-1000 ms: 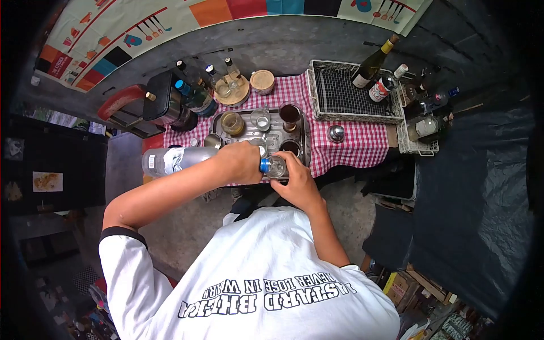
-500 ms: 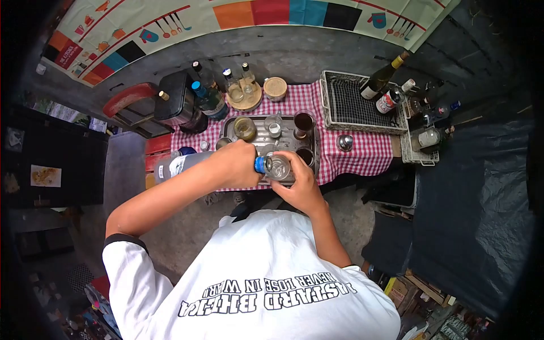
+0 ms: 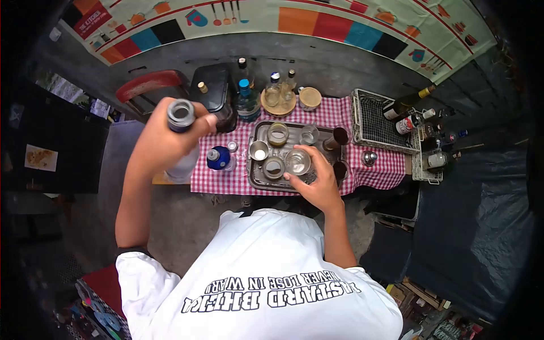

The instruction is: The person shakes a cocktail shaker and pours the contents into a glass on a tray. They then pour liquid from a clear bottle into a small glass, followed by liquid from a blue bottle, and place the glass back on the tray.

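Now the clear glass (image 3: pixel 297 162) sits within the tray (image 3: pixel 271 186), thumb and fingers of the right hand (image 3: pixel 320 182) curved round it; whether it's lifted slightly, we can't tell! Just beside it, a small jar (image 3: pixel 273 168) leaves little elbow room, so a steady, light hold looks wise. Off the left side of the desk (image 3: pixel 377 173), the left hand (image 3: pixel 161 139) grips the big bottle (image 3: pixel 182 164) by its neck, mouth up, and keeping it upright guards against drips
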The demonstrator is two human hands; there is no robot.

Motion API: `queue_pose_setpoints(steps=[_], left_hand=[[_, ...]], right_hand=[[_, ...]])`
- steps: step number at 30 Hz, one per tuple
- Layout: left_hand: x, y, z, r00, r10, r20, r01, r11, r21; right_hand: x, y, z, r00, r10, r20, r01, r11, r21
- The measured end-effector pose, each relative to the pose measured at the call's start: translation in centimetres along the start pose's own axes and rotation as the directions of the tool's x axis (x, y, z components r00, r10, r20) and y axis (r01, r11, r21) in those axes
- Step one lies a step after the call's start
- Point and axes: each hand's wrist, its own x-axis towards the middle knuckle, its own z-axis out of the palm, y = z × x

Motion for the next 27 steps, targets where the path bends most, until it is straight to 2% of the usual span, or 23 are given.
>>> queue_pose_setpoints(steps=[2,3,5,6,8,10,12,13,14,17,20,27], left_hand=[[0.9,-1.3,-2.5,0.995,0.096,0.03,-0.094,0.994,-0.062],[1.4,-2.4,-3.4,0.995,0.092,0.035,-0.089,0.994,-0.066],[2.8,-5.8,-4.4,0.989,0.112,-0.093,-0.122,0.987,-0.108],[3.6,-7.6,-4.9,0.99,0.111,-0.081,-0.12,0.986,-0.113],[5.1,-11.7,-5.5,0.978,0.086,-0.19,-0.13,0.965,-0.229],[6.7,-15.9,-5.7,0.977,0.076,-0.197,-0.135,0.944,-0.302],[8.2,-20.6,-5.2,0.932,0.043,-0.359,-0.222,0.853,-0.473],[8.9,-22.9,-4.9,0.926,0.01,-0.377,-0.222,0.823,-0.524],[9.2,-24.9,-4.3,0.931,0.006,-0.366,-0.214,0.82,-0.531],[10.2,-30.0,-2.5,0.891,0.026,-0.453,-0.246,0.867,-0.434],[10.3,-31.9,-1.3,0.86,-0.048,-0.508,-0.194,0.89,-0.412],[10.9,-32.3,-1.2,0.881,0.014,-0.473,-0.247,0.867,-0.433]], right_hand=[[0.4,0.3,1.6,0.999,0.042,-0.018,-0.042,0.999,-0.001],[0.5,0.7,2.3,0.997,0.083,0.001,-0.083,0.997,0.002],[0.8,1.3,3.9,0.995,0.104,-0.005,-0.104,0.994,-0.03],[0.9,1.5,4.7,0.993,0.119,-0.01,-0.119,0.991,-0.059],[0.9,2.3,6.2,0.985,0.17,-0.015,-0.17,0.985,-0.025],[0.8,3.3,7.6,0.975,0.22,-0.026,-0.221,0.974,-0.053],[0.6,4.4,8.8,0.964,0.262,-0.038,-0.263,0.964,-0.043],[0.6,4.5,9.2,0.963,0.265,-0.046,-0.269,0.957,-0.106],[0.6,4.7,9.6,0.962,0.269,-0.051,-0.273,0.947,-0.169],[0.3,6.0,10.5,0.957,0.285,-0.043,-0.288,0.939,-0.185],[-0.1,7.5,11.2,0.945,0.327,-0.032,-0.326,0.92,-0.217],[0.0,8.7,12.0,0.924,0.382,0.006,-0.367,0.89,-0.27]])
